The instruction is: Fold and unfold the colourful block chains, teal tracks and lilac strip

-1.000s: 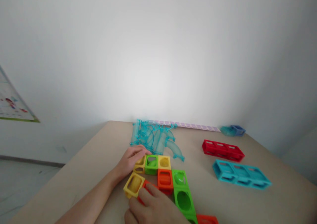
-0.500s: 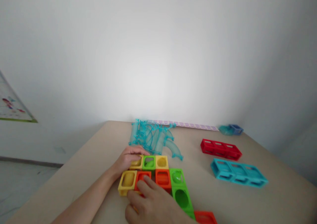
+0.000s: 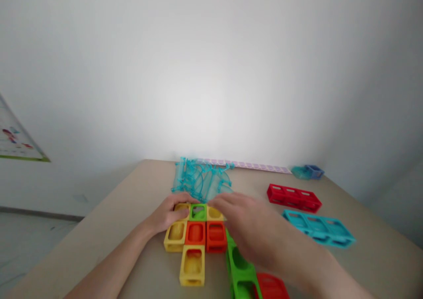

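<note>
Hollow plastic cube blocks lie together on the table. At the back, a row holds a yellow block (image 3: pixel 182 212), a green block (image 3: pixel 198 211) and another yellow block (image 3: pixel 214 213). My left hand (image 3: pixel 167 214) grips the row's left end, its thumb on the yellow block and fingers behind. My right hand (image 3: pixel 244 222) curls over the right end, fingers together; its thumb is hidden. Before the row sit a yellow block (image 3: pixel 176 233) and two orange blocks (image 3: pixel 195 233), with a yellow block (image 3: pixel 192 266) nearer me. Green blocks (image 3: pixel 239 259) run partly beneath my right hand, beside a red-orange block (image 3: pixel 272 285).
Clear teal track pieces (image 3: pixel 201 180) are heaped behind the blocks. On the right lie a red three-cube bar (image 3: pixel 294 197) and a turquoise three-cube bar (image 3: pixel 319 228). A blue block (image 3: pixel 313 171) stands at the far right corner, against the wall (image 3: pixel 211 91).
My right hand has moved from the front blocks to the back right end. The gap between the two orange blocks has closed as the left-hand group shifted right. My left hand stays put.
</note>
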Tool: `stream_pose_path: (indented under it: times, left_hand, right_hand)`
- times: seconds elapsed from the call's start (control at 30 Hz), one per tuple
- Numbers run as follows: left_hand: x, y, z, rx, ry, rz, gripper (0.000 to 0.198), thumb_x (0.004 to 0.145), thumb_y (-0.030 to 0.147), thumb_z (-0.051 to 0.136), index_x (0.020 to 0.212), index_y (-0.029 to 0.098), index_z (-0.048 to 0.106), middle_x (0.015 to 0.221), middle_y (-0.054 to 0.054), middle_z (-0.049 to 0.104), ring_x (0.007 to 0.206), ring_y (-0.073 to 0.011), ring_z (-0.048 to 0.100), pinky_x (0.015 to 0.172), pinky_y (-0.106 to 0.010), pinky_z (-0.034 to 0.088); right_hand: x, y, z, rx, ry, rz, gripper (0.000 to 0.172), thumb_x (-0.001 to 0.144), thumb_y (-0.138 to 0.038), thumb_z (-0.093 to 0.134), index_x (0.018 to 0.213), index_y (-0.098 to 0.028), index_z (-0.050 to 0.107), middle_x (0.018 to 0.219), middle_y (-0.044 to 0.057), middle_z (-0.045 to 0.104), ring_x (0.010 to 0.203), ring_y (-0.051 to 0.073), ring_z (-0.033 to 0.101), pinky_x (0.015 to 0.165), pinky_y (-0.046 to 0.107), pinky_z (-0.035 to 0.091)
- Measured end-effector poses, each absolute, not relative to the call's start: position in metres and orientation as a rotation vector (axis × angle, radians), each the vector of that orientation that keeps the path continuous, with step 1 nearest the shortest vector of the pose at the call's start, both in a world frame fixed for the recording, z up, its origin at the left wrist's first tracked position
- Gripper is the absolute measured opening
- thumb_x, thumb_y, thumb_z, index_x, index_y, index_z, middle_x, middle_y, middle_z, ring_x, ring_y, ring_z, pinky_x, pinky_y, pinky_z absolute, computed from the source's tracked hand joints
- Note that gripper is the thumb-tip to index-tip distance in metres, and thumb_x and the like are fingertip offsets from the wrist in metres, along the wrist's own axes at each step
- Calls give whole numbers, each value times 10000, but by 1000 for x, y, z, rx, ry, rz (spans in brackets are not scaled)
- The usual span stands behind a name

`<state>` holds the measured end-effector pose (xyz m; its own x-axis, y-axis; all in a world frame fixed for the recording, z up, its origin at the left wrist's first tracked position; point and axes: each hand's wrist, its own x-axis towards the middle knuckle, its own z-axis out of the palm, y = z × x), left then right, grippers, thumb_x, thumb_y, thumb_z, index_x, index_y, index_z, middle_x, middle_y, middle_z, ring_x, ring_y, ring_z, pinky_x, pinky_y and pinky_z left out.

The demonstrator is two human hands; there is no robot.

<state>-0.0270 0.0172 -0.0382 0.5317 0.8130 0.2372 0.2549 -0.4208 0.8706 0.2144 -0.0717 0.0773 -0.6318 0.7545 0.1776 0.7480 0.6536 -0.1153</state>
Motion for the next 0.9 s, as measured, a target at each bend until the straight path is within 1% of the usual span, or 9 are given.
stream_pose_path:
  times: [0.1, 0.17, 0.23, 0.33, 0.47, 0.57, 0.63, 0.73, 0.9]
  left_hand:
    - [-27, 17, -38, 1954, 890, 833, 318, 813, 338, 587, 1054, 173, 713, 1055, -96, 676, 986, -257, 592, 919, -366, 410]
    - [-26, 17, -39, 1958, 904, 829, 319, 819, 347, 581, 1046, 167, 714, 1046, -96, 676, 978, -255, 593, 914, -359, 413]
    - [-25, 17, -39, 1965, 920, 822, 316, 822, 347, 582, 1043, 164, 715, 1044, -93, 674, 976, -253, 594, 914, -353, 410]
    - [-25, 17, -37, 1978, 908, 808, 317, 827, 349, 585, 1057, 170, 711, 1036, -90, 672, 968, -249, 595, 903, -348, 413]
    - [-24, 15, -36, 1988, 894, 811, 320, 839, 357, 583, 1071, 176, 706, 1008, -88, 672, 971, -242, 591, 898, -344, 413]
    - [-24, 15, -36, 1989, 908, 823, 315, 832, 363, 594, 1054, 172, 711, 998, -89, 667, 971, -243, 587, 901, -348, 411]
    - [-24, 16, -37, 1989, 918, 832, 312, 825, 367, 604, 1040, 169, 714, 996, -90, 664, 975, -248, 586, 901, -351, 411]
    - [-23, 16, -38, 1993, 916, 837, 310, 825, 367, 604, 1033, 165, 715, 993, -93, 659, 977, -251, 586, 900, -356, 408]
    - [-22, 14, -36, 2003, 910, 837, 306, 834, 352, 592, 1057, 177, 708, 993, -90, 657, 965, -245, 589, 893, -358, 409]
  right_hand:
    - [241, -59, 83, -1516, -2562, -96, 266, 815, -125, 558, 1049, -203, 654, 970, 69, 693, 917, 218, 651, 797, 310, 468]
    - [249, -54, 80, -1598, -2594, -74, 163, 807, -179, 592, 933, -201, 693, 869, 70, 704, 838, 225, 669, 738, 302, 474]
    - [247, -53, 77, -1603, -2657, -6, 120, 790, -193, 616, 867, -208, 707, 800, 59, 706, 774, 219, 679, 669, 280, 471]
    - [228, -57, 68, -1504, -2757, -6, 127, 769, -151, 628, 855, -202, 706, 799, 60, 708, 748, 215, 681, 618, 259, 465]
    - [194, -65, 48, -1334, -2830, -208, 173, 789, -81, 582, 909, -157, 681, 867, 99, 686, 741, 225, 663, 565, 276, 474]
    - [178, -70, 35, -1327, -2861, -385, 211, 805, -2, 522, 887, -121, 676, 816, 118, 672, 718, 236, 651, 502, 281, 465]
    - [173, -71, 30, -1345, -2884, -425, 223, 805, 18, 510, 859, -118, 679, 788, 117, 676, 693, 229, 650, 488, 274, 463]
    - [171, -73, 29, -1329, -2952, -409, 206, 798, 11, 526, 821, -117, 686, 774, 127, 695, 683, 222, 657, 492, 261, 468]
    - [176, -72, 42, -1370, -2922, -157, 170, 780, -38, 556, 768, -144, 688, 727, 106, 712, 642, 223, 671, 524, 270, 470]
